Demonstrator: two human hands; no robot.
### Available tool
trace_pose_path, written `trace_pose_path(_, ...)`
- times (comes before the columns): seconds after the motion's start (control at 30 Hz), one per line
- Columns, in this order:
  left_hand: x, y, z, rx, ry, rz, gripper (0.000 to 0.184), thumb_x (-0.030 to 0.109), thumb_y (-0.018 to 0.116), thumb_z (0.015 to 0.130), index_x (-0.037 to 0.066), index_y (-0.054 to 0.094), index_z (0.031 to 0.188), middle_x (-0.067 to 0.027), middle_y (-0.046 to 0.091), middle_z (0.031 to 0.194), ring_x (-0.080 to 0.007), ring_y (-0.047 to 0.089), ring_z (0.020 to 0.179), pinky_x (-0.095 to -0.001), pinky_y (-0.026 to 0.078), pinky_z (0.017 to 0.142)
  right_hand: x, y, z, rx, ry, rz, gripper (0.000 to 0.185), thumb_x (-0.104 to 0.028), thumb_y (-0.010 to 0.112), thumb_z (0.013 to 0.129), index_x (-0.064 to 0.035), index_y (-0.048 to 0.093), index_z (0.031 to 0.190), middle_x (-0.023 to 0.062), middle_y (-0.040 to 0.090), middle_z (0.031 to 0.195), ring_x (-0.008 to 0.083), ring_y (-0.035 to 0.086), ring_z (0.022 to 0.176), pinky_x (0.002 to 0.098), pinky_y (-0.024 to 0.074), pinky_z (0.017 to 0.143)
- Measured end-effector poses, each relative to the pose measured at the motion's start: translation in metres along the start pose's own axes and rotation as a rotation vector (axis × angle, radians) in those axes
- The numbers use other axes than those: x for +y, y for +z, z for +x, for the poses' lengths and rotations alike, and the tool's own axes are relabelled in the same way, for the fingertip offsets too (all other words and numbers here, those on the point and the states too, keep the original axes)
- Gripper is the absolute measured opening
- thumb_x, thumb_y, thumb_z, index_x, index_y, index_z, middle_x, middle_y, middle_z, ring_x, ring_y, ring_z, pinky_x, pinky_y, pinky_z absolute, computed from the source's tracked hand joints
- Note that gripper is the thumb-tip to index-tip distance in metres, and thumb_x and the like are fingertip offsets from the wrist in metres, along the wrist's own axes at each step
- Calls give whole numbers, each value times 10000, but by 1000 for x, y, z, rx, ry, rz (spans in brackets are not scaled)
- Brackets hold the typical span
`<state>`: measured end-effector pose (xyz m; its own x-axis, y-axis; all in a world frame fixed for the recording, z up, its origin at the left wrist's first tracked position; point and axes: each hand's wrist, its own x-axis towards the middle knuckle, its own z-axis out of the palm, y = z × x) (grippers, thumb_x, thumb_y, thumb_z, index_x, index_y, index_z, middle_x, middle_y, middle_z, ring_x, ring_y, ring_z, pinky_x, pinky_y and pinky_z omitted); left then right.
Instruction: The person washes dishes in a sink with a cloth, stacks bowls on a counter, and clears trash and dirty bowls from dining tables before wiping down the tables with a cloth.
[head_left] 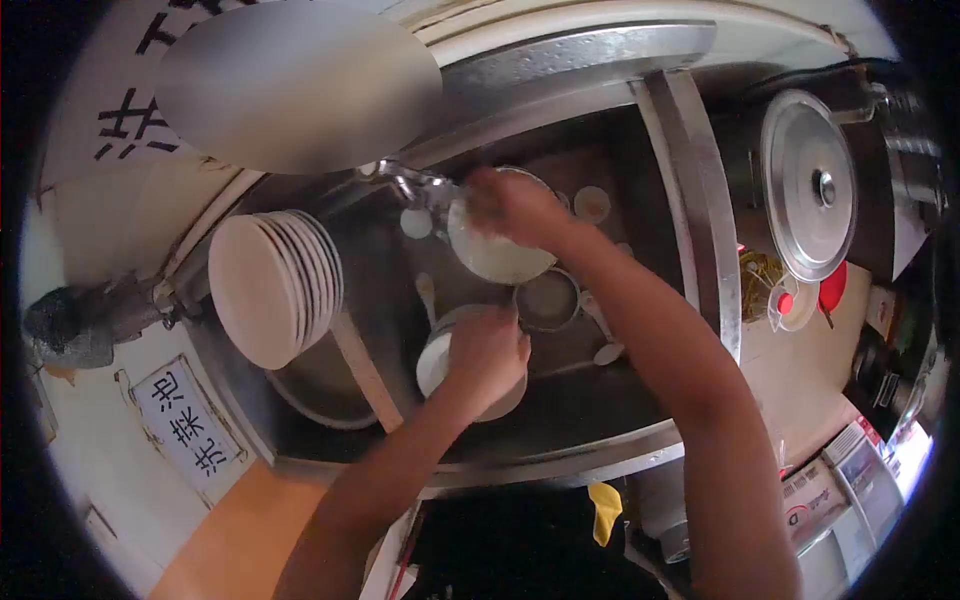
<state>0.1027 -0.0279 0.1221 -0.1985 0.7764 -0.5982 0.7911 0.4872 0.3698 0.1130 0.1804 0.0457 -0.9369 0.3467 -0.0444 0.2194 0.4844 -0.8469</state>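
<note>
My left hand (488, 352) is closed, its fingers curled, above a white bowl (435, 362) in the steel sink. Whatever is in those fingers, if anything, is hidden. Motion blurs my right hand (515, 208), which reaches over a larger white bowl (500, 262) beside the metal tap (405, 182). Its fingertips are smeared. Between the hands and slightly right sits a small round dish (548, 300). White spoons (608, 353) lie on the sink bottom at the right, and another spoon (427, 295) at the left.
A stack of white plates (255, 290) stands on edge at the left, by a wooden strip (365, 370). Small white cups (592, 204) lie in the sink. Past the steel divider (700, 200) is a lidded pot (810, 190). A yellow item (605, 510) hangs below the front edge.
</note>
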Motion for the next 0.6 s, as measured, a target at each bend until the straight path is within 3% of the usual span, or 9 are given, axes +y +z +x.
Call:
trace_pose_path(0.03,0,18,19,25,-8,110,394,231,663,852,27,647,1189,-186,654,1139,-360,604,1097,-514,470,952,-5,-9,-7,4,4,1,308,-155,685,837,-51,664,1126,192,700,1052,373,684,962,470,539,841)
trace_pose_path(0.1,-1,52,46,41,-10,225,315,202,639,844,23,687,1098,-172,664,1117,-335,604,1112,-514,472,931,-18,-30,-22,-235,321,-449,387,-161,725,786,-53,670,1154,183,707,1060,359,692,985,443,557,863)
trace_pose_path(0.23,-3,91,74,-65,-57,382,273,216,564,876,59,707,1047,-169,671,1134,-326,624,1111,-533,497,886,-24,-65,-43,-242,575,-485,440,-159,739,755,-73,673,1181,191,708,1054,376,696,959,437,576,853)
trace_pose_path(0.33,-14,119,91,-101,-110,268,256,221,546,888,75,705,1026,-184,665,1146,-345,670,1006,-530,535,807,-23,-73,-76,25,699,-318,368,-174,742,761,-66,676,1106,192,710,998,397,697,919,442,578,800)
trace_pose_path(0.4,-13,121,93,-146,-141,143,236,212,545,892,81,702,1009,-192,660,1159,-358,688,949,-523,550,773,-21,-63,-105,462,362,-319,306,-197,737,788,-45,638,1035,187,707,913,396,693,867,423,567,739)
trace_pose_path(0.43,-3,114,90,-103,-207,55,266,179,562,875,45,661,1083,-202,640,1204,-365,672,1007,-510,552,808,-26,-62,-114,464,361,-313,306,-197,737,788,-45,638,1035,187,707,913,396,693,867,423,567,739)
trace_pose_path(0.5,14,103,87,-54,-275,-33,330,146,579,859,9,619,1157,-212,621,1249,-372,656,1065,-497,554,843,-38,-63,-127,469,652,95,335,-132,719,768,-47,613,1075,210,706,968,402,698,855,463,567,731)
trace_pose_path(0.57,28,94,76,182,-14,21,166,101,589,858,29,637,999,-195,635,1105,-406,674,900,-528,550,749,-42,-61,-138,519,632,140,354,-106,714,765,-51,597,1094,208,701,976,403,696,862,454,564,733)
trace_pose_path(0.6,33,86,72,183,-15,20,166,101,589,858,29,637,999,-195,635,1105,-406,674,900,-528,550,749,-44,-60,-142,571,616,182,375,-79,709,761,-55,582,1113,206,696,983,404,694,869,444,562,735)
